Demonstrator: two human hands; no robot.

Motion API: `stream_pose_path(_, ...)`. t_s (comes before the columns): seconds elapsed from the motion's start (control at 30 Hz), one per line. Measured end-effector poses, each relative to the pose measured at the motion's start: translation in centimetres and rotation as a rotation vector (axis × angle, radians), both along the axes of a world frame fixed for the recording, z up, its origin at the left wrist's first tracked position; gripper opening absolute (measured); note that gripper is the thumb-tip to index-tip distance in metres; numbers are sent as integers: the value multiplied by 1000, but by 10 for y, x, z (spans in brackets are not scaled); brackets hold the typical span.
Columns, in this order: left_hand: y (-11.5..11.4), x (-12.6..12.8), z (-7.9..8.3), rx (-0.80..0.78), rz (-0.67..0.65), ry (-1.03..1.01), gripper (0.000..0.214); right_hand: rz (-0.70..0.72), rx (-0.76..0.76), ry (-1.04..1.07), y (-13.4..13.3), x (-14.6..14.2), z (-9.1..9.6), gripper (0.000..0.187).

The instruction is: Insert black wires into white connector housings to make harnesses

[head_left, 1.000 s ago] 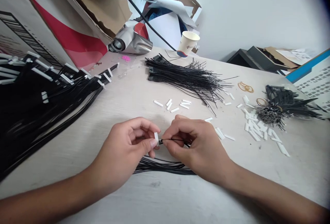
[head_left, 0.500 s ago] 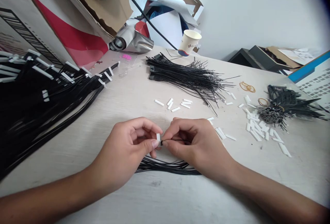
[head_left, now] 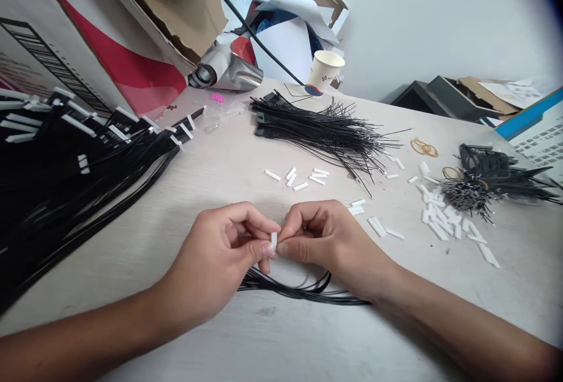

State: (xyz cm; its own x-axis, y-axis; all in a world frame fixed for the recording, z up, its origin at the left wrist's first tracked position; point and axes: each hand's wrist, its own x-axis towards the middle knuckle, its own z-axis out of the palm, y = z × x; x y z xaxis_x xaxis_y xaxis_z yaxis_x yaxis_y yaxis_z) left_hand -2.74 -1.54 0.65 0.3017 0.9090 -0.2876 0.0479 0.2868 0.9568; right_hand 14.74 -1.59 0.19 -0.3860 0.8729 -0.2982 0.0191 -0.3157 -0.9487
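head view: left hand (head_left: 213,253), right hand (head_left: 328,241) pinching white tab (head_left: 274,239), wire end hidden by fingertips (head_left: 266,248)

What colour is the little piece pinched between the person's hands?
The small piece is white, clearest in the head view, between the left hand and right hand.

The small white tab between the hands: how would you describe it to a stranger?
On the pale tabletop, the left hand and right hand meet above a loop of thin black wires. Pinched upright between their fingers is a small white rectangular tab, the only one held; its twins lie loose nearby.
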Motion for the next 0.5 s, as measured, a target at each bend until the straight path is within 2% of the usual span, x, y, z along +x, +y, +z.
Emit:
stream_pose_path(0.13,0,0,0,38,-15,16,11,11,35,-50,2,1,0,17)
stream_pose_path(0.2,1,-1,0,51,-22,27,10,38,133,-141,4,1,2,11)
stream_pose_path(0.27,3,-2,0,50,-24,30,8,21,396,-315,2,3,6,3)
stream_pose_path(0.37,6,-5,-3,23,20,5,7,-96,961,-621,-8,5,14,9)
stream_pose_path(0.4,6,-5,-4,10,40,-14,9,-119,1094,-681,-13,5,16,11)
stream_pose_path(0.43,6,-6,-5,-2,59,-36,10,-105,1168,-711,-17,5,17,11)
stream_pose_path(0.5,6,-6,-7,-21,79,-72,11,38,1147,-714,-25,4,16,12)
